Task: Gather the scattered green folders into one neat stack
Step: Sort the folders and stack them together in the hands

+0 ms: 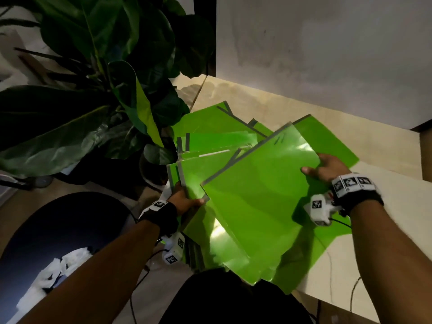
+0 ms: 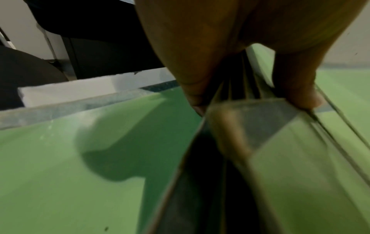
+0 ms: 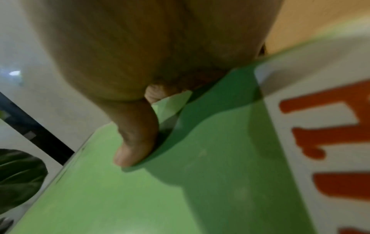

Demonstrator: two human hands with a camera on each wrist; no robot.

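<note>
Meanwhile both hands' fingers pinch green folders [image 1: 254,202] at opposite edges, seemingly overhanging the table [image 1: 364,272] edge.

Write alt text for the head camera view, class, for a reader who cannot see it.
A person's left hand grips a bundle of green folders by its corner while the right hand holds the top folder by its edge. More folders lie fanned untidily on a pale table, beside a leafy plant.

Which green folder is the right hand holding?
The top folder, the big tilted one. The right hand pinches its edge; other folders lie underneath.
</note>
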